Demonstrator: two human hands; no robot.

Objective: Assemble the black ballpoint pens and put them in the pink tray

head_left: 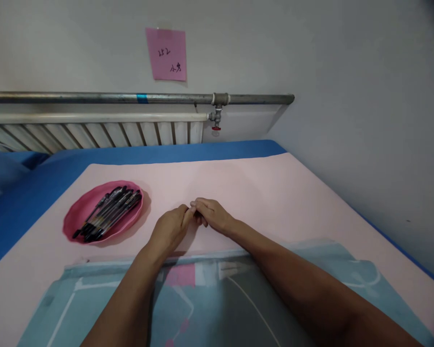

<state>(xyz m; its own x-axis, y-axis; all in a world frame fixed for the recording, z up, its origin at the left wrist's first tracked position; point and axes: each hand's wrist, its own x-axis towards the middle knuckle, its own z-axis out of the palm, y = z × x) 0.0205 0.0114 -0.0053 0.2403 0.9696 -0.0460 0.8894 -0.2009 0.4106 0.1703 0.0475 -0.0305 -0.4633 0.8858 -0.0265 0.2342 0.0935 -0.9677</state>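
Observation:
My left hand (169,229) and my right hand (213,215) meet at the fingertips over the pink sheet (260,193) near the middle of the surface. Both have their fingers curled and pressed together; whatever lies between them is hidden. A pink oval dish (74,219) sits to the left of my left hand, holding several black pens (108,212) laid side by side. Neither hand touches the dish.
A teal and grey patterned cloth (311,270) covers the near part under my forearms. Blue bedding (32,183) borders the pink sheet at left and back. A radiator (94,132) and a metal pipe (130,98) run along the wall, with a pink note (166,53) above.

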